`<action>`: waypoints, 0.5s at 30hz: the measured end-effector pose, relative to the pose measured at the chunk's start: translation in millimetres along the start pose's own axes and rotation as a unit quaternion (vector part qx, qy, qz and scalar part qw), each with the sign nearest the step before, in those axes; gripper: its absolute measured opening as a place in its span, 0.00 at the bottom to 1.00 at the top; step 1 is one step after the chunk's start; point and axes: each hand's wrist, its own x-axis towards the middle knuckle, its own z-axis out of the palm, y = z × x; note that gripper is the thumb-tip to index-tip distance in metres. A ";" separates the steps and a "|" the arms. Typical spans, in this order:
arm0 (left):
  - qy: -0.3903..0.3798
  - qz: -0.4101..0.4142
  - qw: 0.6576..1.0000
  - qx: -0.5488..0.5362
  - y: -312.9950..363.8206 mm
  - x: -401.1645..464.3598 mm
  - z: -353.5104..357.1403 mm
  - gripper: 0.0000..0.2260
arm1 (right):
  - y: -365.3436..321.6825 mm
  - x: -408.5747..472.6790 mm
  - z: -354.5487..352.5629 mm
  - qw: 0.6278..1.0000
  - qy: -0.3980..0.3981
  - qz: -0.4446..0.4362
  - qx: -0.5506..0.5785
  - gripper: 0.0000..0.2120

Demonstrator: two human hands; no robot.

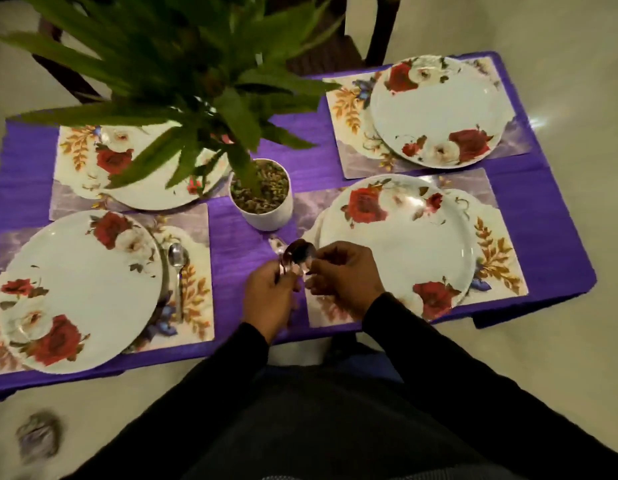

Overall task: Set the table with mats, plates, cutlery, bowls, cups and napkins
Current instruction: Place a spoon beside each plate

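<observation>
My left hand [271,292] grips a bunch of spoons [283,261] by the handles, while my right hand [342,275] pinches one spoon [302,252] from it, above the purple table [252,216], between the near-left plate [79,289], whose mat [196,306] carries a laid spoon [178,271], and the near-right plate [401,237]

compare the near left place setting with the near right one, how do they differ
The near left mat has a spoon lying on it beside its plate; the near right mat shows no cutlery laid yet. The near left plate sits toward its mat's left side, the near right plate nearer the middle. The left hand and right hand hold spoons by the near right mat. Both plates share the rose pattern.
</observation>
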 end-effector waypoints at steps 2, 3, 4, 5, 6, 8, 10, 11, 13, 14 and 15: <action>0.022 -0.003 1.000 -0.018 9.0 -8.0 16.9 0.11 | -2.9 1.8 -17.6 1.000 -0.014 -0.004 -0.002 0.06; 0.029 -0.004 0.999 -0.026 12.4 -11.8 23.9 0.10 | -5.3 1.6 -24.3 1.000 -0.022 -0.008 -0.005 0.05; 0.035 -0.008 0.999 -0.040 16.5 -14.7 29.4 0.10 | -8.2 1.0 -29.1 1.000 -0.026 -0.011 -0.005 0.03; 0.038 -0.015 0.998 -0.057 18.4 -16.4 32.8 0.11 | -10.5 0.7 -32.0 1.000 -0.023 -0.012 -0.003 0.02; 0.039 -0.020 0.996 -0.073 20.0 -17.0 34.7 0.11 | -12.7 0.3 -33.6 1.000 -0.013 -0.006 0.005 0.03; 0.048 -0.023 0.995 -0.087 21.6 -15.3 36.8 0.11 | -19.3 1.3 -38.7 1.000 0.002 0.001 0.027 0.06; 0.062 -0.020 0.994 -0.083 22.3 -8.9 39.3 0.12 | -26.9 4.0 -47.1 0.999 0.021 -0.018 0.046 0.07; 0.070 -0.021 0.995 -0.074 20.7 -4.3 40.3 0.13 | -30.9 5.1 -52.5 0.997 0.038 -0.029 0.054 0.06; 0.086 -0.022 0.994 -0.057 13.5 6.1 44.6 0.14 | -39.3 7.3 -69.7 0.993 0.092 -0.041 0.060 0.05; 0.093 -0.019 0.995 -0.041 10.1 11.0 47.7 0.16 | -44.4 9.3 -81.1 0.990 0.119 -0.043 0.058 0.05; 0.098 -0.020 0.995 -0.020 6.1 14.6 51.4 0.17 | -49.0 11.4 -94.2 0.988 0.140 -0.042 0.054 0.06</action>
